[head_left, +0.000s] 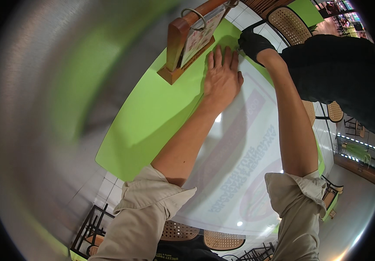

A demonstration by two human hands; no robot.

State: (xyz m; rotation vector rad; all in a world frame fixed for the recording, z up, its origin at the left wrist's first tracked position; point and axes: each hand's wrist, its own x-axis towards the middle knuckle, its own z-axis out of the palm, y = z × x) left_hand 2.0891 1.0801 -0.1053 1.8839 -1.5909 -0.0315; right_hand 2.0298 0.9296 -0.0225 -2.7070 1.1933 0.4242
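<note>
A large translucent white sheet (263,108), with faint blue and purplish print seen in reverse, covers much of the light green table (131,139). My left hand (223,71) lies flat near its far end, palm down with the fingers stretched out. My right hand (255,45) wears a black glove and is at the sheet's far right corner. Its fingers look curled together, and what they hold, if anything, is hidden. Just left of my left hand stands a wooden menu stand (175,52) with metal rings and printed cards.
A person in black clothing (335,74) is close by on the right. Cane-seated chairs (288,24) stand beyond the table, and more chair seats (223,239) show at its near edge. White floor tiles (107,191) surround the table. A blurred grey and green shape fills the left side.
</note>
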